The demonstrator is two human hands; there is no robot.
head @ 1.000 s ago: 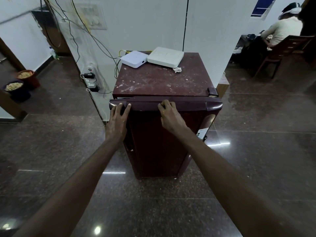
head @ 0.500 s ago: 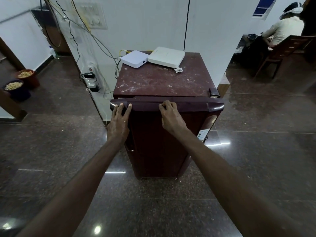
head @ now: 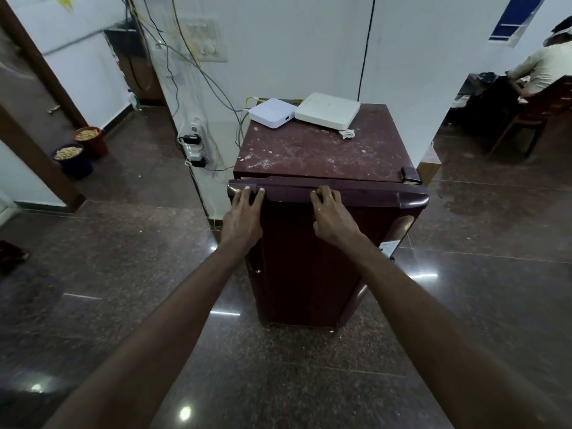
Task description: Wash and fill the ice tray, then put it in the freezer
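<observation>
While both hands press fridge door point(head: 309, 258) top, left hand point(head: 243, 219) flat, right hand point(head: 332, 216) curled.

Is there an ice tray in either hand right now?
No, the left hand and right hand both rest on the top edge of the maroon fridge door, holding no tray.

Two white boxes, one small point(head: 271, 113) and one larger point(head: 327, 110), sit just beside each other, with a crumpled scrap point(head: 348, 134) near the larger. Cables point(head: 185, 57) hang down the white wall to a power strip point(head: 192, 144). Two buckets point(head: 81, 150) stand on the dark polished floor point(head: 123, 274) at left. A person point(head: 544, 68) sits on a chair point(head: 538, 119) far right.
</observation>
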